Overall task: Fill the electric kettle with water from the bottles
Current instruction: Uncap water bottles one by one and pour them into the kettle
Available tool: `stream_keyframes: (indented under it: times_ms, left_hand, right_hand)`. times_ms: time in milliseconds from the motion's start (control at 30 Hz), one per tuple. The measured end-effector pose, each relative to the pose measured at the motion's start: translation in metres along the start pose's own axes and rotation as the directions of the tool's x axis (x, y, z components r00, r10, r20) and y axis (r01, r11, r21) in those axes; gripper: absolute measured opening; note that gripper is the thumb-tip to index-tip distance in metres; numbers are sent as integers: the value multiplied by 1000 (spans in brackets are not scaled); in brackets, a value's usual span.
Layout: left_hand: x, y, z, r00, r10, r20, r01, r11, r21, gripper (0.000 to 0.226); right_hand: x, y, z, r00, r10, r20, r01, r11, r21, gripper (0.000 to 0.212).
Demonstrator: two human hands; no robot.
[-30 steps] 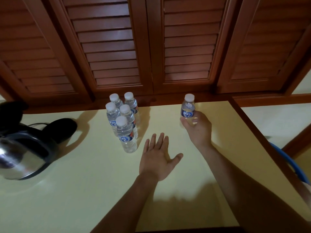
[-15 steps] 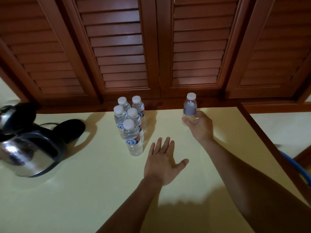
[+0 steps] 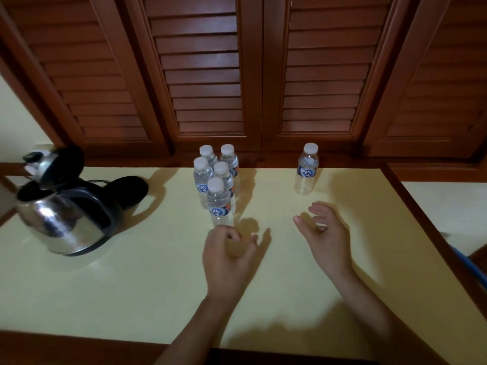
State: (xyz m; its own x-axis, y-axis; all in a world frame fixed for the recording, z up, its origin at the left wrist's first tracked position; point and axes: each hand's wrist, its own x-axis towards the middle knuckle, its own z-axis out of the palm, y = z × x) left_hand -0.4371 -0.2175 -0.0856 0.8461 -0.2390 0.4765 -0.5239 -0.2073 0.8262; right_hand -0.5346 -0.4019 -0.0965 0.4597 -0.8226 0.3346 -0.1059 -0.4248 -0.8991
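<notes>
Both hands hovering empty over the table.
Steel kettle sitting well left of the five-bottle cluster, lid standing open; just in front of cluster, left hand curling its fingers on nothing; right of cluster, lone bottle standing upright, right hand hanging loosely spread.

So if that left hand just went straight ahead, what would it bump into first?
Most likely the front bottle of the cluster of five, which stands directly ahead of the left hand. The curled fingers look close to its base, though a single view leaves the gap uncertain.
</notes>
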Motion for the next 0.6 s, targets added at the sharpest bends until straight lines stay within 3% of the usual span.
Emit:
stream_keyframes:
  times_ms: [67, 133, 300, 433, 600]
  left_hand:
    - [13, -6, -9, 980, -180, -87, 175, 983, -58, 44]
    - [31, -15, -16, 963, -248, -104, 242, 968, -66, 57]
    - [59, -25, -19, 945, -312, 100, 311, 950, 30, 82]
    - [58, -19, -18, 932, -317, 178, 303, 947, 102, 65]
    - [49, -16, -27, 941, -295, 168, 285, 955, 78, 49]
  right_hand:
    - [-7, -6, 2, 1000, -1, 31, 0, 1000, 24, 49]
    - [-11, -14, 6, 998, -17, 67, 14, 999, 51, 51]
    - [-14, -45, 19, 988, -76, 135, 65, 994, 85, 52]
    - [-11, -68, 33, 974, -134, 181, 122, 990, 73, 46]
    - [-8, -91, 52, 942, -211, 260, 213, 977, 20, 46]
